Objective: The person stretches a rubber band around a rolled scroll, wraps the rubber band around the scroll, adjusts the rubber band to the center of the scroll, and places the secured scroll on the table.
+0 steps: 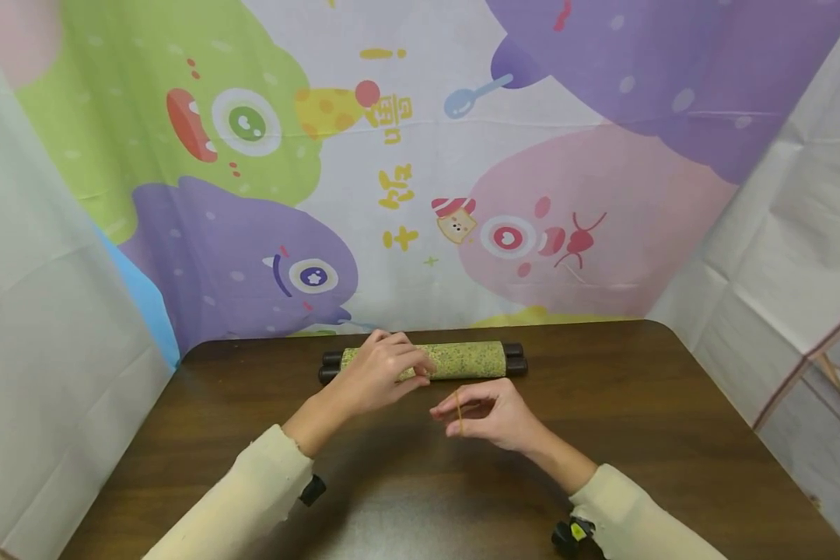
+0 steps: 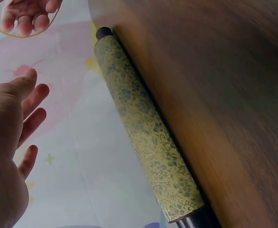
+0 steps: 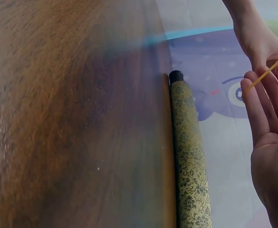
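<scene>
Rubber band across right hand's fingers and thumb; scroll just beyond both hands

Right hand (image 1: 500, 412): fingers extended, thumb apart from them, a clear gap between. A thin yellow rubber band (image 1: 460, 412) is looped round the fingers and thumb near their tips and spans the gap, held out by the spread digits.

Left hand (image 1: 385, 373): to the left of the right hand and slightly farther from the body. Fingers loosely bent, thumb held away from them, grasp empty. In the head view it overlaps the scroll (image 1: 469, 360); in the left wrist view a gap shows between the two.

Scroll: rolled up, patterned yellow-green cover, dark rod ends (image 1: 515, 366) protruding on both sides. It lies crosswise behind the left hand and beyond the right hand's fingertips, near the far edge of the brown table (image 1: 602, 389).

Behind each hand, toward the body: a pale sleeve (image 1: 245, 490) with a black device at the cuff. Beyond the scroll: a cloth backdrop (image 1: 406, 288) printed with cartoon monsters.
</scene>
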Tool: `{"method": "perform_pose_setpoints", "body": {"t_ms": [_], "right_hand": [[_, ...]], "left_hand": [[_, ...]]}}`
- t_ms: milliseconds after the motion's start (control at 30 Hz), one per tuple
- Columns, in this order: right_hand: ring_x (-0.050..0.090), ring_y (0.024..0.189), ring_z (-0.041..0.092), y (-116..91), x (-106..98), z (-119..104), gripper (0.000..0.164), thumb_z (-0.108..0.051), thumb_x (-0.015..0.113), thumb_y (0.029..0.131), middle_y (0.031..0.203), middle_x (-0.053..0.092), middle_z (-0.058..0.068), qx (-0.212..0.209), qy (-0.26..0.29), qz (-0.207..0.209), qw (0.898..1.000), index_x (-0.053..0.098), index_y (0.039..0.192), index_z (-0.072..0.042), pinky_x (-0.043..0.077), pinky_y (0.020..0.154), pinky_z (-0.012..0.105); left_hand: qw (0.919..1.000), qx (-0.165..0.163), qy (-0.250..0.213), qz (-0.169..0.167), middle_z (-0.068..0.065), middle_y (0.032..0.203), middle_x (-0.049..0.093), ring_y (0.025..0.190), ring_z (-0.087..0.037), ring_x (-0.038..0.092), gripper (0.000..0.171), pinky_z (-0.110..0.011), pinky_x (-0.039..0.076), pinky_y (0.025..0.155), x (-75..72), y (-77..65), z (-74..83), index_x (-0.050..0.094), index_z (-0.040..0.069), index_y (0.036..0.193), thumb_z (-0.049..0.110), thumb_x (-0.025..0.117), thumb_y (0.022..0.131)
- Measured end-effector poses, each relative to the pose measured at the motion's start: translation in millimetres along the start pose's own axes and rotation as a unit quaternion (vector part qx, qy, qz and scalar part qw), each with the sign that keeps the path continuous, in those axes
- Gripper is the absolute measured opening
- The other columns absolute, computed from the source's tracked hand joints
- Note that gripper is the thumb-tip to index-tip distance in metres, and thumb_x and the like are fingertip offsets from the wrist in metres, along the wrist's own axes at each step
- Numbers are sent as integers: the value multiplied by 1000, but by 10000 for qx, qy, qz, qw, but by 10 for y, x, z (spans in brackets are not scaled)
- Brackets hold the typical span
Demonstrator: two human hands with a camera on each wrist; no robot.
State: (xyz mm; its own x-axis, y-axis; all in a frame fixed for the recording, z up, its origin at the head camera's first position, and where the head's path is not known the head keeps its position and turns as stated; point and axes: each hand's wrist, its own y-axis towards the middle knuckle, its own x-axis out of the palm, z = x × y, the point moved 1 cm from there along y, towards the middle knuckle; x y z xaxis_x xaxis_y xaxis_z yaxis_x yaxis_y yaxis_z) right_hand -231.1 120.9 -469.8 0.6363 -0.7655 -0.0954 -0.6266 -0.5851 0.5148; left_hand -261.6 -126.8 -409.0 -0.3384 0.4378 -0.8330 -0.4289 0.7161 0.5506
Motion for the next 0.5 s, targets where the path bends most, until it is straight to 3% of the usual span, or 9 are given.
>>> {"method": "perform_pose_setpoints", "body": {"t_ms": [500], "right_hand": [[84,111,10,-21,-91,-43,23,6,83,95,114,74,44,-42,-384,85,9992,76,111,19,69,88,30]], "left_hand": [[9995,-277,33,-155,11,98,83,100,-13,75,14,-41,54,90,-85,-146,-71,83,22,104,27,92,94]]}}
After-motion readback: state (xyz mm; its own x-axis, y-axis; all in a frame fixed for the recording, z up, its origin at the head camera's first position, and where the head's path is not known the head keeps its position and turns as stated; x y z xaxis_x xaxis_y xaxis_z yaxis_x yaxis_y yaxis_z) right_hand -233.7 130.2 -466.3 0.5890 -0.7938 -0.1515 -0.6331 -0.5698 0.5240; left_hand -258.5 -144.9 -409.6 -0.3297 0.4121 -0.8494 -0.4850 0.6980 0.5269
